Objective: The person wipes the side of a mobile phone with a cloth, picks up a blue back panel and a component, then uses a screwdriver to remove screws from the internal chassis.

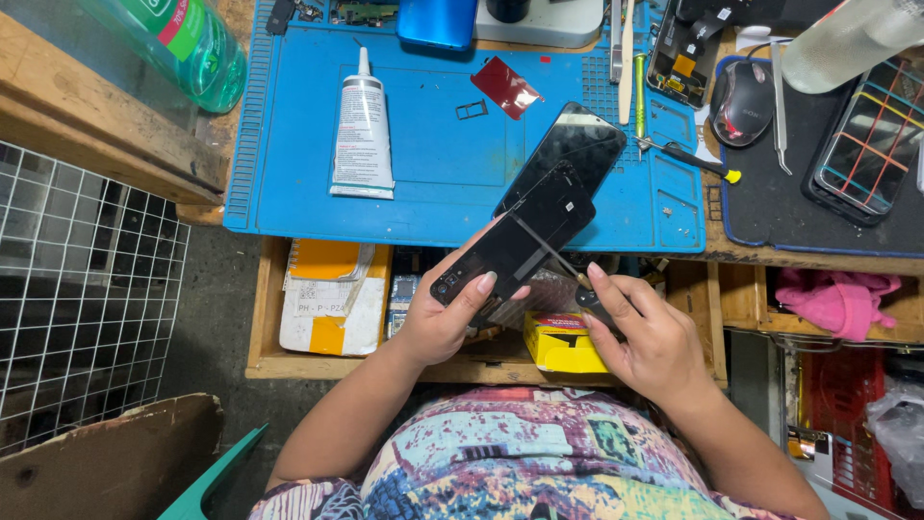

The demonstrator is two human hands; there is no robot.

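The black phone frame is held in the air over the open drawer, just off the near edge of the blue mat, its long axis slanting from lower left to upper right. It is flat, dark and glossy. The left hand clamps its lower end, and the right hand, just beside it, pinches thin tweezers laid across its face.

glue tube on mat, mouse right of mat
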